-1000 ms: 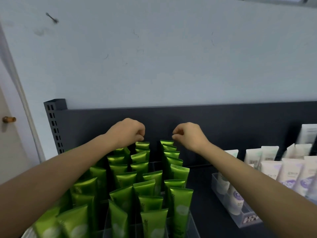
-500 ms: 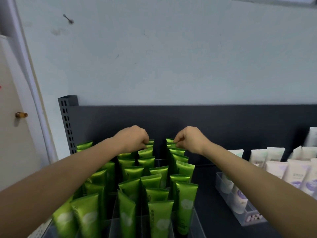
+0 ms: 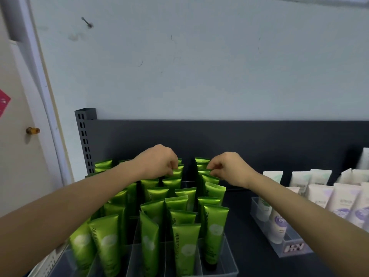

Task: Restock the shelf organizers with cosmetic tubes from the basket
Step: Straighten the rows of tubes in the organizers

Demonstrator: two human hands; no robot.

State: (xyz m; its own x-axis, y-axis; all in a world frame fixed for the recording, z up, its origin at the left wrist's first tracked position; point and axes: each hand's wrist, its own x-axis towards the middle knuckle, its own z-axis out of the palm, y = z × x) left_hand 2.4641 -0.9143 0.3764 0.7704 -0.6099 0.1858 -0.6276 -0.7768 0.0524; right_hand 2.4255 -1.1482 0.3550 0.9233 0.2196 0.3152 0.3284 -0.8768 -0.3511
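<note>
Pinching with curled fingers, the left hand [image 3: 157, 163] holds the crimped top edge of a green tube [image 3: 179, 173] at the far end of the centre rows. The right hand [image 3: 229, 169] nips the crimp of a neighbouring tube [image 3: 203, 172] between thumb and forefinger. Both hands sit just below the middle of the frame, near each other but apart, with a dark gap between the two rows. Each held tube stands on end with its long axis close to vertical, flat sealed end up and cap end down out of sight among the others. Around them the remaining green tubes [image 3: 185, 242] stand the same way in files running toward the lower edge, and their printed lettering reads up the length of the tube. They fill a clear organizer [image 3: 232, 260] at lower centre. At the right, white and lavender tubes [image 3: 319, 196] stand upright too, some of them in a second clear organizer [image 3: 289, 249] that bears a label on its front. Everything rests on a dark shelf [image 3: 245, 226] with a dark back panel [image 3: 259, 140] and a slotted upright post [image 3: 84, 136] at its left end. Above is a pale wall [image 3: 199, 66], and a door [image 3: 18, 166] with a small knob [image 3: 33, 130] fills the left edge.
</note>
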